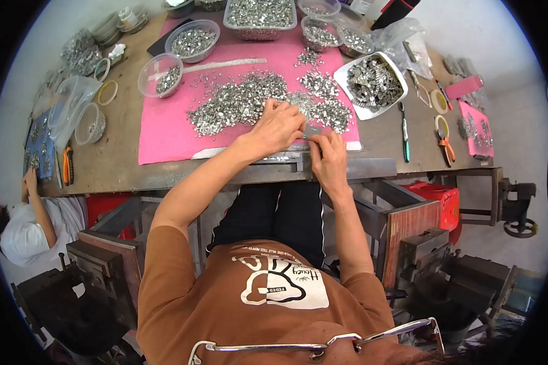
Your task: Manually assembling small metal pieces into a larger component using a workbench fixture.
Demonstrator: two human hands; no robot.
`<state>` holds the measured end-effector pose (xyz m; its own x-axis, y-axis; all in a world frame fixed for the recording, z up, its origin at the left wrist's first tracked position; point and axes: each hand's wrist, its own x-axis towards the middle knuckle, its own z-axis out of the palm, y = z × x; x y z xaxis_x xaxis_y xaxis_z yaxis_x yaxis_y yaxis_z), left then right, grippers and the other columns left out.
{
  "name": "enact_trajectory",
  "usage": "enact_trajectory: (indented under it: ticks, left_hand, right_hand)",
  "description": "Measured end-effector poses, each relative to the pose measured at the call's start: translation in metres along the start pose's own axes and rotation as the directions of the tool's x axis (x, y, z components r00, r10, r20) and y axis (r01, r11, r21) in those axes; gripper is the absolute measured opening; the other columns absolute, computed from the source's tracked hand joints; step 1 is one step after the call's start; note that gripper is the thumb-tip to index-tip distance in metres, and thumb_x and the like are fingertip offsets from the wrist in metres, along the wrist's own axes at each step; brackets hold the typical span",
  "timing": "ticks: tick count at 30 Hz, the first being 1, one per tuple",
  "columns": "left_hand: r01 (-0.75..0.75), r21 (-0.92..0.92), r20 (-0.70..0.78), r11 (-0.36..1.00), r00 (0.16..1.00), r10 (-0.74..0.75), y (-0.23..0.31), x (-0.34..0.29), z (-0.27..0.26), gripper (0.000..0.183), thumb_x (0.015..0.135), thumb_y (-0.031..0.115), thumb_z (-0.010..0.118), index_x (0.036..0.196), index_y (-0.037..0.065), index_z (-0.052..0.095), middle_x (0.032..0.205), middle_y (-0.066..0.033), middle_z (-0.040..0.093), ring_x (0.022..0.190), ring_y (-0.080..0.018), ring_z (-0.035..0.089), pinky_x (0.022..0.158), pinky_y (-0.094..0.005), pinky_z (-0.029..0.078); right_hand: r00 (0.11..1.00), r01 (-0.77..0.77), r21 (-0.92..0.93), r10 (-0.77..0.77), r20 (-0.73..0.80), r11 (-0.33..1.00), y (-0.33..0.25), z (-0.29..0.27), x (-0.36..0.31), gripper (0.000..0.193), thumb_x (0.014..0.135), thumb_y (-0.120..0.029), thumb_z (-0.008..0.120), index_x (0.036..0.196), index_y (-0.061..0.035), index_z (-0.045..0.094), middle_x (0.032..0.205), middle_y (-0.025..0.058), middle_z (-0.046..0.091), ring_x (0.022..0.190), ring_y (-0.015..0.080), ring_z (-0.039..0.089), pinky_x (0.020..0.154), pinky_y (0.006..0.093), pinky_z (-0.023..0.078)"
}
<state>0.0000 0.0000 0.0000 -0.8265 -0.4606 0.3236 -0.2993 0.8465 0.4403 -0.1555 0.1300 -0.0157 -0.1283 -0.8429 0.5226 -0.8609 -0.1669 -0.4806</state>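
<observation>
My left hand (281,126) reaches over the near edge of a pink mat (164,137), its fingers closed in a pinch. Just right of it, my right hand (330,159) has its thumb and fingertips pressed together on a small flat grey piece (312,130). What the left fingers hold is too small to make out. Beyond my left hand lies a broad heap of small shiny metal pieces (243,100). Smaller piles of metal pieces (332,115) sit to its right. Below my hands, a grey metal bar (365,166) runs along the table's front edge.
Plastic tubs of metal parts, including a large clear tub (260,25), line the back. A white square dish (373,85) stands right of the mat, near a green-handled tool (405,131) and orange-handled pliers (446,149). A co-worker (36,225) sits at the left.
</observation>
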Motion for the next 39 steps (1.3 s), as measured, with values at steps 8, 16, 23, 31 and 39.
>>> enact_trajectory:
  ticks: [8, 16, 23, 31, 39]
  left_hand:
    - [-0.092, 0.154, 0.088, 0.984, 0.993, 0.079, -0.004, 0.009, 0.007, 0.011, 0.087, 0.016, 0.072, 0.089, 0.008, 0.065, 0.093, -0.0075, 0.061, 0.099, -0.0266, 0.056, 0.091, -0.0446, 0.035]
    - [-0.128, 0.161, 0.097, 0.979, 0.989, 0.114, -0.002, -0.007, -0.009, 0.022, 0.079, 0.007, 0.069, 0.099, 0.001, 0.060, 0.096, -0.0152, 0.064, 0.100, -0.0322, 0.060, 0.091, -0.0461, 0.038]
    - [-0.154, 0.400, 0.128, 0.904, 0.985, 0.111, 0.012, -0.015, -0.005, 0.017, 0.082, 0.001, 0.060, 0.098, 0.002, 0.054, 0.095, -0.0149, 0.058, 0.093, -0.0308, 0.056, 0.084, -0.0420, 0.041]
    - [-0.091, -0.103, -0.062, 0.990, 0.994, 0.085, 0.000, -0.019, -0.002, 0.017, 0.081, -0.004, 0.060, 0.097, 0.003, 0.056, 0.094, -0.0148, 0.059, 0.094, -0.0345, 0.057, 0.084, -0.0448, 0.044]
    - [0.053, -0.407, -0.249, 0.912, 0.954, -0.167, 0.025, -0.061, -0.015, 0.016, 0.086, -0.005, 0.064, 0.100, 0.001, 0.063, 0.091, -0.0117, 0.064, 0.085, -0.0305, 0.060, 0.075, -0.0403, 0.048]
  right_hand:
    - [0.998, -0.003, -0.149, -0.006, -0.062, 0.989, -0.010, 0.012, 0.005, 0.013, 0.083, -0.008, 0.075, 0.089, -0.0039, 0.064, 0.089, 0.0119, 0.057, 0.088, 0.0329, 0.056, 0.077, 0.0452, 0.043]
    - [0.999, 0.019, -0.182, -0.023, -0.024, 0.983, -0.006, 0.008, 0.005, 0.011, 0.084, -0.008, 0.074, 0.090, -0.0041, 0.065, 0.089, 0.0119, 0.057, 0.089, 0.0328, 0.057, 0.079, 0.0451, 0.044]
    - [0.997, 0.047, -0.144, -0.039, 0.064, 0.988, -0.002, 0.001, 0.011, 0.009, 0.086, -0.005, 0.071, 0.092, -0.0036, 0.065, 0.089, 0.0121, 0.058, 0.089, 0.0324, 0.058, 0.078, 0.0441, 0.045]
    - [0.996, -0.010, 0.165, -0.006, 0.091, 0.986, -0.026, -0.001, 0.002, 0.009, 0.090, 0.002, 0.065, 0.094, -0.0008, 0.057, 0.090, 0.0151, 0.057, 0.087, 0.0354, 0.057, 0.079, 0.0451, 0.045]
    - [0.987, 0.067, 0.251, -0.101, 0.125, 0.966, -0.042, 0.004, -0.005, 0.010, 0.093, 0.002, 0.062, 0.097, -0.0002, 0.054, 0.095, 0.0168, 0.056, 0.088, 0.0383, 0.056, 0.081, 0.0472, 0.045]
